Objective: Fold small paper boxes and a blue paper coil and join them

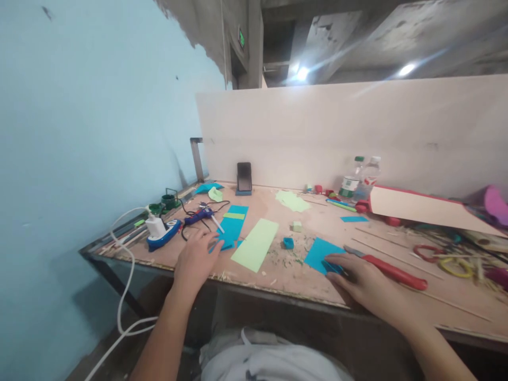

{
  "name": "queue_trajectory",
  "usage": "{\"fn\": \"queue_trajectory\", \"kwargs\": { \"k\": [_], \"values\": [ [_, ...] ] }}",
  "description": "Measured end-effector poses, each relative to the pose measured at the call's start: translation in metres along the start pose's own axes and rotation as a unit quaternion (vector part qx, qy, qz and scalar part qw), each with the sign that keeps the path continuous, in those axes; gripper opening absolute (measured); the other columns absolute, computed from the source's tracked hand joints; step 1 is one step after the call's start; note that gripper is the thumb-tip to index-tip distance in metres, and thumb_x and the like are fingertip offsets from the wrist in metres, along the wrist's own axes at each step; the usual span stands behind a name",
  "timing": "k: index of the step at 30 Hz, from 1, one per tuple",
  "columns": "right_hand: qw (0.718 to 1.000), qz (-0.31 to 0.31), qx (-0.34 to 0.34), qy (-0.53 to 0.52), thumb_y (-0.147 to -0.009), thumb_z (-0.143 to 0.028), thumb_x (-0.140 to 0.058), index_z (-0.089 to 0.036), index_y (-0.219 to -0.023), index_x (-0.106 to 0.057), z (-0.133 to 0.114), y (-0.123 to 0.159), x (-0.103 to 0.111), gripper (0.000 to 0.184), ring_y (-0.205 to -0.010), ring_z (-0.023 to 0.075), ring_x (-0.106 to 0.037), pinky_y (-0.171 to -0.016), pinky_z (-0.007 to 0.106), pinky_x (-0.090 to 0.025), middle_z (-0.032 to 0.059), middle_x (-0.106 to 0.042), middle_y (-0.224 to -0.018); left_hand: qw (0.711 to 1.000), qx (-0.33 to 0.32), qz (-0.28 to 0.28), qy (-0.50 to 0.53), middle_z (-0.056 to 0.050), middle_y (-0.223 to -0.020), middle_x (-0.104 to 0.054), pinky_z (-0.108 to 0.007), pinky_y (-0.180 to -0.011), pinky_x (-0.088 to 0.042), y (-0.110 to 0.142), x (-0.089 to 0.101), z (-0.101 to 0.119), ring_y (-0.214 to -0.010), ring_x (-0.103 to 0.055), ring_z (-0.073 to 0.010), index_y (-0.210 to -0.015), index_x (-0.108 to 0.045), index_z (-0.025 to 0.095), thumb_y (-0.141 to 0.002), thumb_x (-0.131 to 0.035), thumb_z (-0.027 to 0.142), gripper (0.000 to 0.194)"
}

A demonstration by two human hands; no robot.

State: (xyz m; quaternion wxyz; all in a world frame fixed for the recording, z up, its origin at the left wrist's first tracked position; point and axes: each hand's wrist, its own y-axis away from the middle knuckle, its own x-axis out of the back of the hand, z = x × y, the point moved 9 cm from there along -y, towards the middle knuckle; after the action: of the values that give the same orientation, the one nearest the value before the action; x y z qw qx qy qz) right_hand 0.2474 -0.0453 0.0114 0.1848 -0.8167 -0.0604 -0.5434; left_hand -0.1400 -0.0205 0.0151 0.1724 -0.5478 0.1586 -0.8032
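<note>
Loosely spread left hand [198, 256] laid at oblong blue sheet [235, 227]; grip of right hand [357, 272] over squarish blue piece [319, 253] cannot be told; flaky shavings [291, 262] scattered between.

On the table [262, 205] before me, a sheet of paper [256, 245] lies between my left hand [197, 259] and my right hand [363, 278], with two blocks [288, 243] to its right. The glue gun [200, 215] is beyond my left hand, the power strip [163, 236] left of it. A phone [244, 177] stands behind, near the partition [317, 137]. Right of my right hand lie sticks [397, 257]; bottles [349, 186] stand farther back.
</note>
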Motion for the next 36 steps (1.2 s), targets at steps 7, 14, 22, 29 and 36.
{"fn": "queue_trajectory", "kwargs": {
  "k": [7,14,22,29,36],
  "values": [
    [0.994,0.096,0.018,-0.039,-0.095,-0.046,-0.062,-0.024,-0.108,-0.083,0.008,0.002,0.009,0.032,-0.108,0.0358,-0.078,-0.096,0.048,-0.063,0.0106,-0.084,-0.111,0.999,-0.018,0.02,0.042,-0.009,-0.12,-0.076,-0.039,-0.091,-0.056,0.0,-0.003,-0.001,-0.112,-0.07,-0.0293,-0.106,-0.077,0.022,-0.102,-0.056,0.035,0.026],
    [0.943,0.226,-0.088,-0.228,-0.078,-0.06,-0.081,-0.026,-0.1,-0.086,0.034,0.011,0.031,0.041,-0.108,0.0371,-0.077,-0.095,0.048,-0.063,0.0099,-0.084,-0.111,0.97,-0.101,0.119,0.186,-0.008,-0.105,-0.08,-0.039,-0.092,-0.057,0.012,0.018,0.015,-0.102,-0.073,-0.0265,-0.097,-0.076,0.021,-0.102,-0.059,0.034,0.022],
    [0.669,0.216,-0.231,-0.672,-0.047,-0.043,-0.105,-0.024,-0.094,-0.086,-0.001,-0.001,0.003,0.054,-0.07,0.0169,-0.074,-0.059,0.025,-0.063,0.0039,-0.084,-0.091,0.925,-0.265,0.096,0.254,-0.013,-0.135,-0.07,-0.047,-0.103,-0.056,0.045,0.033,0.138,-0.125,-0.067,-0.0309,-0.126,-0.065,0.025,-0.093,-0.077,0.044,0.04],
    [0.63,0.171,-0.232,-0.721,-0.057,-0.038,-0.103,-0.021,-0.103,-0.083,-0.033,0.0,-0.024,0.053,-0.078,0.0185,-0.078,-0.07,0.027,-0.066,0.0065,-0.085,-0.098,0.948,-0.293,0.042,0.115,-0.028,-0.162,-0.043,-0.066,-0.107,-0.05,0.054,-0.002,0.201,-0.145,-0.048,-0.0474,-0.127,-0.054,0.019,-0.077,-0.089,0.053,0.07],
    [0.649,0.125,-0.2,-0.723,-0.073,-0.05,-0.093,-0.02,-0.103,-0.081,-0.044,0.003,-0.028,0.045,-0.076,0.0217,-0.078,-0.065,0.029,-0.065,0.0079,-0.083,-0.095,0.945,-0.266,-0.023,0.189,-0.019,-0.15,-0.055,-0.059,-0.1,-0.055,0.046,-0.014,0.185,-0.135,-0.057,-0.0408,-0.113,-0.054,0.023,-0.088,-0.076,0.029,0.034]
  ]
}}
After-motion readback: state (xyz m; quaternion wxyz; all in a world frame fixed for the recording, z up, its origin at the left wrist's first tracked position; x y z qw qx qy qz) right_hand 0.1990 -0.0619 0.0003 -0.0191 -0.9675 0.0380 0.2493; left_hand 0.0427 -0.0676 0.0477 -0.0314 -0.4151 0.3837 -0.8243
